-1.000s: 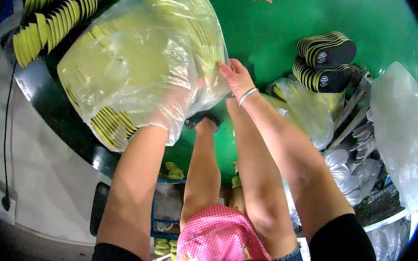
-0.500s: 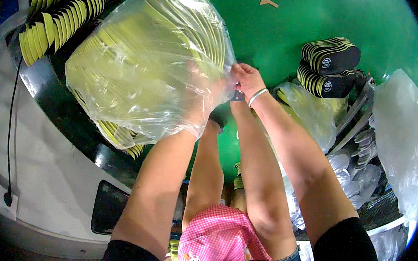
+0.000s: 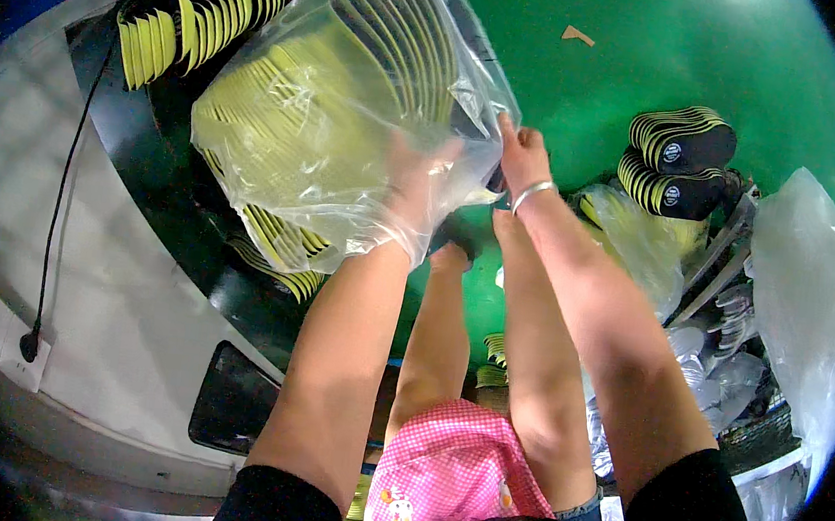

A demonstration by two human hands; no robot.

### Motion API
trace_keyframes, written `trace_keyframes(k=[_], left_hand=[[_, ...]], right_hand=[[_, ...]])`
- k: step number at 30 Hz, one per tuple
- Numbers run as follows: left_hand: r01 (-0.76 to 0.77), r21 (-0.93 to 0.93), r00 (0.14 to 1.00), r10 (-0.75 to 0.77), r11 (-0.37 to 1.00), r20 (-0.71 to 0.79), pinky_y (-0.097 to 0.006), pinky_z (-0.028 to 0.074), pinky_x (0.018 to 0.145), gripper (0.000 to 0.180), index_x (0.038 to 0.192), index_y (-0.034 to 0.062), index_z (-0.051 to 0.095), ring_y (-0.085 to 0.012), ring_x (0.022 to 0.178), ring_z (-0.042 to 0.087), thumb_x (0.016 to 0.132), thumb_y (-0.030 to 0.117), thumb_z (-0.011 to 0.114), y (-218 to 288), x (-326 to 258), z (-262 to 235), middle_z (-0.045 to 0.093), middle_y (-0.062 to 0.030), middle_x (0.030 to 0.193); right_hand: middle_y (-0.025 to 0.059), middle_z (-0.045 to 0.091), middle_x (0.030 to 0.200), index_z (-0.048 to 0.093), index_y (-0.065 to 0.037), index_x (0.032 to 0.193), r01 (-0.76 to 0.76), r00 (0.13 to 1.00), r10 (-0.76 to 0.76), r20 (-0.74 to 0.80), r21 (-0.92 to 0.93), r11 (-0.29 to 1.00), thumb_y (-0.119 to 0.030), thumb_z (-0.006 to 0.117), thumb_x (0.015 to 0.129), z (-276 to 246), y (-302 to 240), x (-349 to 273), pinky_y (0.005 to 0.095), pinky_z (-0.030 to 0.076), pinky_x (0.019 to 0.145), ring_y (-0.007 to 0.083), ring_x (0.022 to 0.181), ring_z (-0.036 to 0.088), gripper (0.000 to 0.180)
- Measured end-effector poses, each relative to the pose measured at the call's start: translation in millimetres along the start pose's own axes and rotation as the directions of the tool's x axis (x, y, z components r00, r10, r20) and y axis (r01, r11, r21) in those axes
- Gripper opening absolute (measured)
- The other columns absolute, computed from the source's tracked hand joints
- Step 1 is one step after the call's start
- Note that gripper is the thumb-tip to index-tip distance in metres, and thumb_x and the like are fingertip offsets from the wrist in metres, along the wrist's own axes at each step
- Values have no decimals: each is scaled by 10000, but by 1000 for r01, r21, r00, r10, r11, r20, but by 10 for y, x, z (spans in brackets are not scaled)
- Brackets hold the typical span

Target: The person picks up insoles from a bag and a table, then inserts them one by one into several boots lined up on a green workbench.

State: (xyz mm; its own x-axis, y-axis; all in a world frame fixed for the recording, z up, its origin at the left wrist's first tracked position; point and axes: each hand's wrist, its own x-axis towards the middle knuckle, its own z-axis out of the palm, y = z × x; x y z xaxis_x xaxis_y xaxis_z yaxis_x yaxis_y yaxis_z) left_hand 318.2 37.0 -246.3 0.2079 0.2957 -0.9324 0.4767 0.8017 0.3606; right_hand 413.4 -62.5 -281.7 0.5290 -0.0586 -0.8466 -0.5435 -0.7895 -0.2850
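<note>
A large clear plastic bag (image 3: 291, 163) lies over rows of yellow-green and black insoles (image 3: 394, 32), which show through its film. My left hand (image 3: 417, 185) is inside the bag, beside the insoles, with the film lying over it down to the wrist. Its fingers are blurred by the plastic, so their grip cannot be made out. My right hand (image 3: 525, 160), with a silver bangle at the wrist, is closed on the bag's right edge, pinching the film. Something dark shows just behind those fingers.
More insole rows (image 3: 230, 11) stand at the upper left. Two stacks of black insoles (image 3: 683, 161) sit on the green surface (image 3: 594, 97) at the right, above crumpled plastic bags (image 3: 641, 237). A white plastic sheet (image 3: 801, 297) hangs far right. A black cable (image 3: 64, 196) runs down at left.
The bag's right side has opened out a little, and my right hand has turned, fingers pointing more upward. The whole view has shifted, so everything sits further right.
</note>
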Motion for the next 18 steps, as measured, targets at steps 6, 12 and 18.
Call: trace_keyframes(k=[6, 12, 18], left_hand=[[-149, 423, 980, 191, 894, -58, -327, 347, 864, 836, 1259, -31, 204, -266, 1031, 401, 637, 219, 704, -241, 277, -219, 397, -180, 1140], [-131, 678, 982, 2, 723, 187, -370, 239, 989, 993, 1313, -7, 60, -308, 1186, 293, 610, 227, 720, 233, 64, -891, 290, -229, 1269], [-114, 813, 993, 33, 571, 115, -353, 310, 943, 974, 1311, 25, 108, -303, 1116, 378, 578, 181, 729, 338, -653, -1094, 352, -200, 1229]], right_hand=[[178, 580, 754, 530, 6, 834, 341, 940, -340, -42, 205, 918, -281, 558, 771, 118, 807, -34, 370, 437, 701, 354, 729, 550, 295], [84, 517, 592, 471, -12, 876, -37, 989, 15, -147, -145, 989, -211, 485, 830, -176, 1001, 816, 290, 384, 336, 154, 418, 484, 205], [220, 547, 946, 502, -1, 960, 134, 962, -219, -165, -413, 901, -198, 557, 734, -28, -54, 304, 410, 419, 765, 353, 901, 522, 305]])
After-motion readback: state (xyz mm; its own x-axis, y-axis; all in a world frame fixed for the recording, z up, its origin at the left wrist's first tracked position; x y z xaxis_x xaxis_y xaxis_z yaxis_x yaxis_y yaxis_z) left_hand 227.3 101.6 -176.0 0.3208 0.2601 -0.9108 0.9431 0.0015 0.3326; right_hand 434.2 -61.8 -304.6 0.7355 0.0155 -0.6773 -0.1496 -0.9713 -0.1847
